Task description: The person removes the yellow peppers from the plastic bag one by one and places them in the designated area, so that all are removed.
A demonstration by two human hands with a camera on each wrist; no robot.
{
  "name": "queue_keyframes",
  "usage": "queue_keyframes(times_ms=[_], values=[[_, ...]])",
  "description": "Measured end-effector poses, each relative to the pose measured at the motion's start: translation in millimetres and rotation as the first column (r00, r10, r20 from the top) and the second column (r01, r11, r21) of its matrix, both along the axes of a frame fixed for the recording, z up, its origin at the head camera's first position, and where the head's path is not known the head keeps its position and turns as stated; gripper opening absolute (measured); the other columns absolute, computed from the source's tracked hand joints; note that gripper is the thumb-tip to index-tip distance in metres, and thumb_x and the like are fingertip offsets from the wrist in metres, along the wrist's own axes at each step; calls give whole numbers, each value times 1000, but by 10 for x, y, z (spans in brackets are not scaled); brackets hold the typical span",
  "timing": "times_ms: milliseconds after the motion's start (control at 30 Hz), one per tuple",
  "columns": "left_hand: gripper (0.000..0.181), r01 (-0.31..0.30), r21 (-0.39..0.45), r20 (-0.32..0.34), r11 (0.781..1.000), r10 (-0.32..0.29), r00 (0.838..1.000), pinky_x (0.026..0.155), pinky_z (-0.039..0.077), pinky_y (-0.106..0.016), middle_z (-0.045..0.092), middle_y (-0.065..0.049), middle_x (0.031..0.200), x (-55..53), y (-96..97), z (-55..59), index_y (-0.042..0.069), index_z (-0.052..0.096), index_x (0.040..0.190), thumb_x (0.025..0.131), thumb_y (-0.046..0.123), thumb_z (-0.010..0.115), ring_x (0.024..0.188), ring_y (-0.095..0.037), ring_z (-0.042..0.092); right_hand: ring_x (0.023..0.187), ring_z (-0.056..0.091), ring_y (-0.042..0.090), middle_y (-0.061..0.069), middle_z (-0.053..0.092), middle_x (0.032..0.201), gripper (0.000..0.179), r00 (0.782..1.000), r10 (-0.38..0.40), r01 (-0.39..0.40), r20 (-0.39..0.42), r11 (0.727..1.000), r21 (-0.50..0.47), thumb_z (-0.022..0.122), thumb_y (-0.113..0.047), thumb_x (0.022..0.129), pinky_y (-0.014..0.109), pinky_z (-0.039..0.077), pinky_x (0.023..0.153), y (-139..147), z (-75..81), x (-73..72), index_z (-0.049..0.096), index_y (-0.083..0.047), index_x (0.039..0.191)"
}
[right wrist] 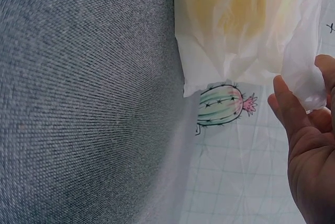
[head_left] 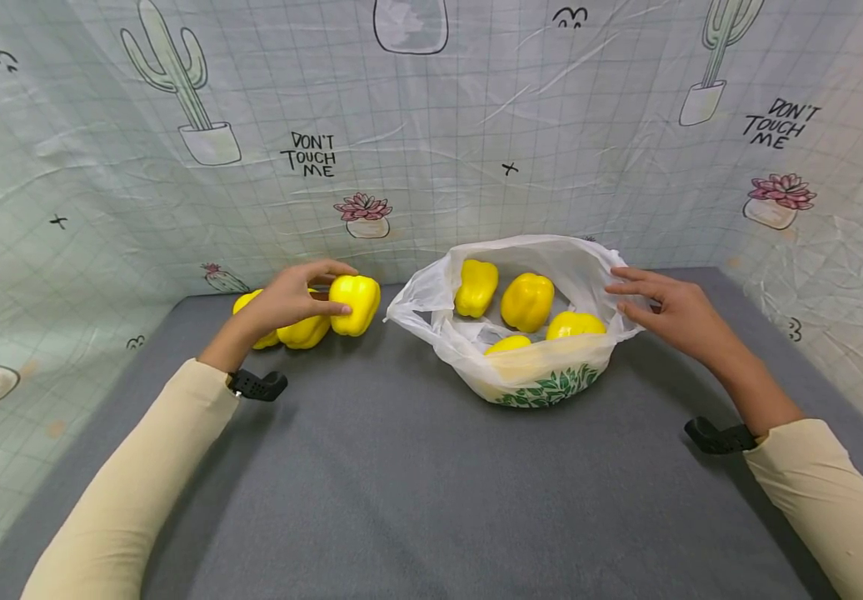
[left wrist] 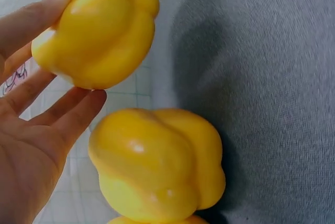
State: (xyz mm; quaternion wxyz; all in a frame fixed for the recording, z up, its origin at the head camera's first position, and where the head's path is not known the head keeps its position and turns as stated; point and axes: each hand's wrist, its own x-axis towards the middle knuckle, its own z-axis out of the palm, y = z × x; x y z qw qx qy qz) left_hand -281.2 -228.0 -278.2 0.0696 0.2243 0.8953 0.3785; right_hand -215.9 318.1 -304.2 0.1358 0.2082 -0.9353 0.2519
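Note:
My left hand (head_left: 291, 297) grips a yellow bell pepper (head_left: 357, 306) between thumb and fingers. In the left wrist view this pepper (left wrist: 107, 30) is lifted above another bell pepper (left wrist: 157, 164) on the table. Two bell peppers (head_left: 304, 332) lie beneath and behind the hand, partly hidden by it. To the right stands a white plastic bag (head_left: 476, 372) with green leaf print, its mouth spread wide. Several yellow bell peppers (head_left: 527, 302) lie inside. My right hand (head_left: 677, 315) holds the bag's right edge; in the right wrist view its fingers (right wrist: 289, 101) pinch the thin plastic.
A grey cloth (head_left: 431, 500) covers the table. Behind it hangs a pale curtain (head_left: 431, 117) printed with cacti and lettering, which the bag stands close to. A black strap (head_left: 257, 385) sits on the left wrist, another (head_left: 718, 436) on the right.

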Motion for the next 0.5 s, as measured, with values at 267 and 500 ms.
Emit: queue_keyframes(times_ms=[267, 500], values=[[52, 27, -179, -71, 984, -40, 997, 102, 49, -51, 65, -11, 131, -90, 32, -52, 12, 66, 129, 83, 23, 87, 121, -33, 61, 70, 48, 7, 6, 56, 148, 34, 1000, -5, 5, -8, 1000, 8, 69, -14, 98, 25, 37, 58, -6, -15, 1, 70, -12, 132], [59, 63, -370, -162, 927, -132, 978, 107, 42, -57, 58, -17, 141, -189, 63, -82, 6, 59, 140, 89, 27, 80, 128, -38, 53, 74, 51, 9, 7, 56, 148, 33, 1000, -11, 11, -2, 1000, 8, 68, -14, 98, 25, 38, 58, -7, -22, 7, 70, -12, 132]])
